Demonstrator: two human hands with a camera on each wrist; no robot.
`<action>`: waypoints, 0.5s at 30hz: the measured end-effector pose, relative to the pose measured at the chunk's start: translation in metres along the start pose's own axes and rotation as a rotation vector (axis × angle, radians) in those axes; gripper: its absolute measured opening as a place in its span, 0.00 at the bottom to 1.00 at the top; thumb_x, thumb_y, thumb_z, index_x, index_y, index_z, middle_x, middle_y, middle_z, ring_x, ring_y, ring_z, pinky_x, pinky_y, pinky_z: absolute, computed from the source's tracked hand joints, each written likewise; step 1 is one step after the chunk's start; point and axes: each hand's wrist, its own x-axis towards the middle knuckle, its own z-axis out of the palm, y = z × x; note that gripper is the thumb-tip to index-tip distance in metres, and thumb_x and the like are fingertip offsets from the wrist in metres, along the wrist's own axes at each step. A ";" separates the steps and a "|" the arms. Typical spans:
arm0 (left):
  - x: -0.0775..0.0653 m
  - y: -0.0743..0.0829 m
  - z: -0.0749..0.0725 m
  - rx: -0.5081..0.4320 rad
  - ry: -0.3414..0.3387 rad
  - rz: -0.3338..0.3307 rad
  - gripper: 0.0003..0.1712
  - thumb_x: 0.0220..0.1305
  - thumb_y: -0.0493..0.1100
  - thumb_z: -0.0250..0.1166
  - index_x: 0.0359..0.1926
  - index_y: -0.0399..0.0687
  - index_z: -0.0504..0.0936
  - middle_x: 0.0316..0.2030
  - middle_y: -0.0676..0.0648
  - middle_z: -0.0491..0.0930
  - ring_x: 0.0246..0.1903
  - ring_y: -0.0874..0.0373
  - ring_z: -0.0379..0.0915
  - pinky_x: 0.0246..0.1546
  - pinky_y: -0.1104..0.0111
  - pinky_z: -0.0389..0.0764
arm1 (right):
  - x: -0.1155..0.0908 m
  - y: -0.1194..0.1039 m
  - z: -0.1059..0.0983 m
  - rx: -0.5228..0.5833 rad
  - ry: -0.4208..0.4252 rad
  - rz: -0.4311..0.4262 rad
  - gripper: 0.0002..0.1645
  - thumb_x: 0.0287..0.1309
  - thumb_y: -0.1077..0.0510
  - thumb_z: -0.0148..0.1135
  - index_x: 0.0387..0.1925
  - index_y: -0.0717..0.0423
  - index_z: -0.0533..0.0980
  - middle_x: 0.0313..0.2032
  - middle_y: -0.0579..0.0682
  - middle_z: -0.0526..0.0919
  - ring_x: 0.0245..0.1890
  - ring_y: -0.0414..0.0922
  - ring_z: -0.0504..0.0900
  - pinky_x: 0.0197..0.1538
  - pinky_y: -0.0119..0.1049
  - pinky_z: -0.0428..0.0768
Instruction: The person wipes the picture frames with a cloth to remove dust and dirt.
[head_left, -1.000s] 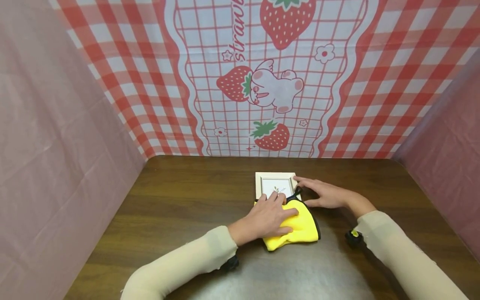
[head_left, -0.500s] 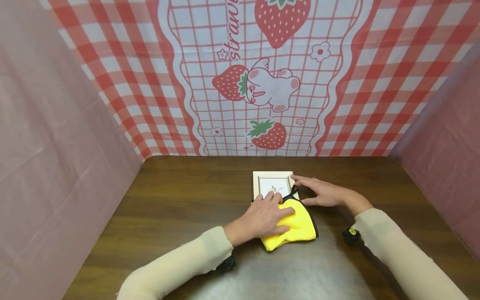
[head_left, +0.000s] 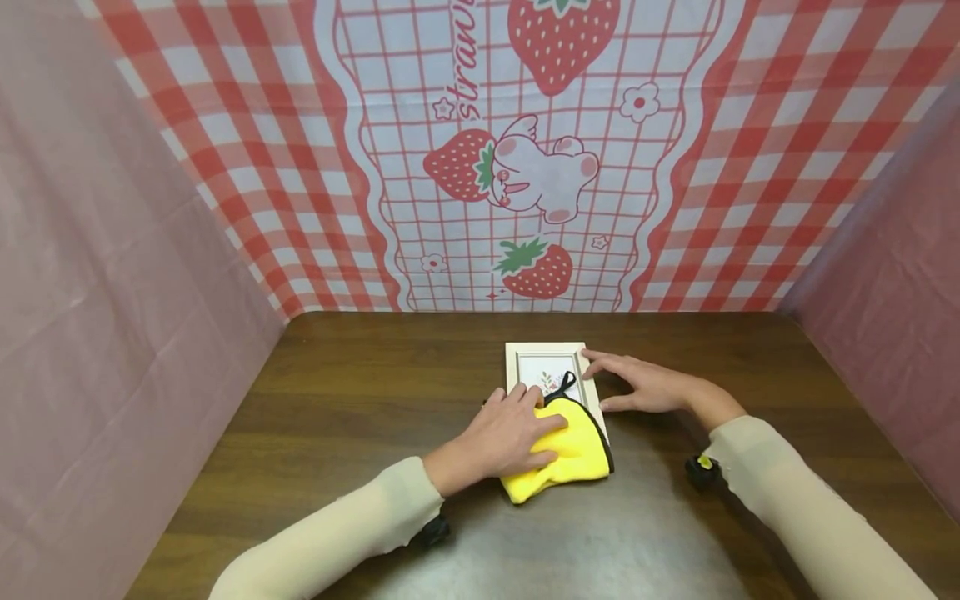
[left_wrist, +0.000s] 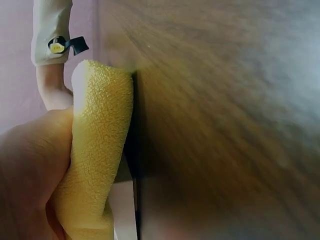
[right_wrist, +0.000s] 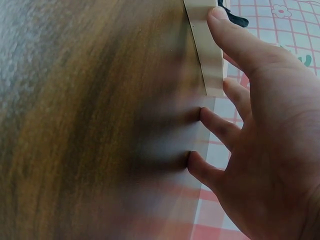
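Observation:
A cream picture frame [head_left: 513, 360] with a floral print lies flat on the table, its lower part covered by a yellow cloth [head_left: 564, 458] with black edging. My left hand [head_left: 504, 435] rests on the cloth with fingers spread, pressing it over the frame. Fluffy and folded, the cloth [left_wrist: 102, 135] sits under the palm in the left wrist view. Beside the frame's right edge is my right hand [head_left: 648, 385], its fingers apart. In the right wrist view the thumb touches the frame's side [right_wrist: 207, 55], and two other fingertips reach the tabletop.
The brown wooden table [head_left: 360, 392] extends around the frame. A red-and-white checked strawberry cloth [head_left: 450, 225] hangs behind it. Pinkish fabric walls [head_left: 150, 292] stand at both sides.
My left hand has slid the yellow cloth to the left across the frame, uncovering more of its right edge. The right hand stays at the frame's right side.

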 end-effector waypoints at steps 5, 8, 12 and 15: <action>-0.008 -0.007 0.000 -0.017 -0.010 -0.004 0.30 0.79 0.71 0.63 0.76 0.78 0.79 0.63 0.49 0.81 0.57 0.52 0.75 0.49 0.60 0.79 | 0.000 0.001 0.001 0.008 -0.004 0.013 0.28 0.74 0.44 0.75 0.69 0.48 0.81 0.88 0.66 0.61 0.87 0.73 0.61 0.81 0.79 0.65; -0.012 -0.011 -0.001 -0.018 -0.012 -0.002 0.30 0.79 0.71 0.63 0.76 0.77 0.80 0.64 0.49 0.81 0.58 0.52 0.75 0.49 0.61 0.79 | -0.001 0.001 0.000 0.006 -0.003 0.004 0.28 0.74 0.45 0.75 0.69 0.49 0.81 0.88 0.67 0.61 0.86 0.74 0.61 0.80 0.79 0.65; -0.019 -0.016 -0.003 -0.005 -0.011 -0.002 0.29 0.79 0.71 0.64 0.75 0.78 0.80 0.64 0.49 0.82 0.57 0.52 0.76 0.47 0.61 0.78 | -0.001 0.002 0.000 0.010 -0.007 0.005 0.28 0.74 0.44 0.75 0.68 0.48 0.80 0.88 0.67 0.61 0.87 0.73 0.61 0.81 0.78 0.65; -0.023 -0.020 -0.004 0.007 -0.009 -0.003 0.29 0.78 0.71 0.65 0.75 0.78 0.81 0.64 0.49 0.81 0.57 0.53 0.75 0.46 0.62 0.77 | -0.001 0.002 -0.001 0.010 -0.007 0.015 0.28 0.74 0.45 0.76 0.68 0.48 0.81 0.88 0.66 0.60 0.87 0.72 0.60 0.82 0.78 0.64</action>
